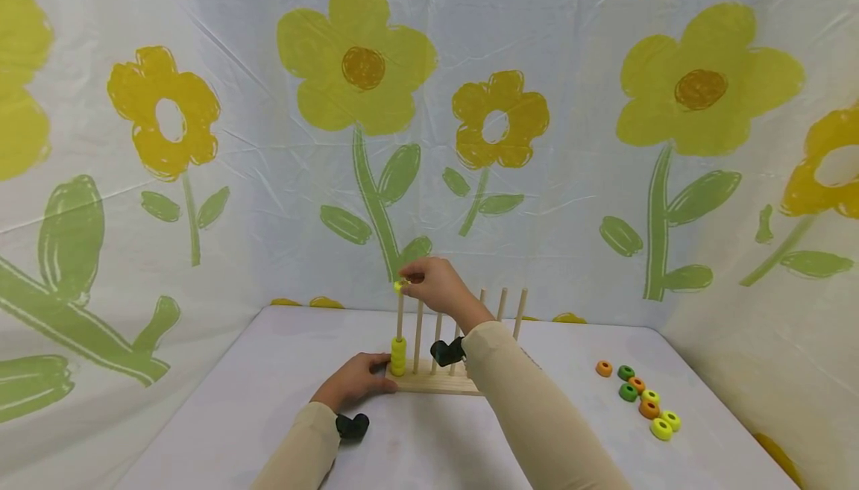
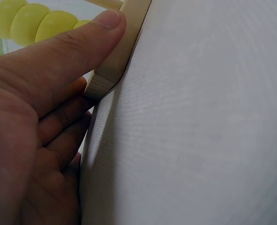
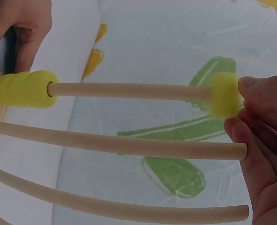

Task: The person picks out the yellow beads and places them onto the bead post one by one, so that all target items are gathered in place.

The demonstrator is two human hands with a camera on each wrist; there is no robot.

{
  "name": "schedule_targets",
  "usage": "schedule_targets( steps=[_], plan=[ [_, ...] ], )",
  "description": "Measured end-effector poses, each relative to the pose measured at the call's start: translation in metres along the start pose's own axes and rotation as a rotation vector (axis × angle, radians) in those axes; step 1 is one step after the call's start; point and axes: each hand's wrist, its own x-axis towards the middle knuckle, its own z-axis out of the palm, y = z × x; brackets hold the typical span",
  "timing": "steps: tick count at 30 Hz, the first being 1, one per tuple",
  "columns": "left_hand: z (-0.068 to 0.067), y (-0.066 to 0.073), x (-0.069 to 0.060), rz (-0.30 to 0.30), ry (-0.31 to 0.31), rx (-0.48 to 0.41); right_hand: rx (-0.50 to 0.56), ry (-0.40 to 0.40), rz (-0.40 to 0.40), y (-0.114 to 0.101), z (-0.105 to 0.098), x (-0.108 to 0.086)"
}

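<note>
A wooden peg rack with upright rods stands on the table, several yellow beads [image 1: 398, 357] stacked at the bottom of its leftmost rod. My left hand [image 1: 356, 381] grips the left end of the wooden base [image 2: 122, 44], thumb on the front face and fingers behind. Around the top of that same rod is another yellow bead [image 3: 224, 95], blurred while the hand beside it is sharp. My right hand [image 1: 439, 286] is at the rod's tip, its thumb and fingertips [image 3: 248, 84] at the bead's upper edge, apparently no longer pinching it. The right forearm hides part of the rack in the head view.
Loose orange, green and yellow beads lie on the right of the table, among them an orange bead [image 1: 604, 368], a green bead [image 1: 625, 372] and a yellow bead [image 1: 661, 429]. Other bare rods [image 3: 175, 149] rise beside the leftmost one. A flower-print cloth [image 1: 577, 177] hangs behind.
</note>
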Motion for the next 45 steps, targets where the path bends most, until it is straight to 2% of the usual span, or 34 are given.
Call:
schedule_targets(
  steps=[6,17,26,31,45],
  plan=[
    [0.001,-0.001,0.001,-0.001,-0.001,-0.002,-0.040,0.000,-0.015,-0.001,0.000,-0.004],
    [-0.001,0.003,0.000,0.012,-0.009,0.007,-0.189,0.051,-0.151,0.004,-0.007,-0.015],
    [-0.001,0.001,0.000,0.030,0.010,0.032,-0.191,0.095,-0.179,0.009,-0.018,-0.034],
    [-0.001,0.003,-0.002,0.025,0.017,0.039,-0.137,0.100,-0.199,0.013,-0.022,-0.046],
    [0.000,0.005,-0.003,-0.007,0.027,0.035,-0.076,0.129,-0.169,0.032,-0.037,-0.086]
  ],
)
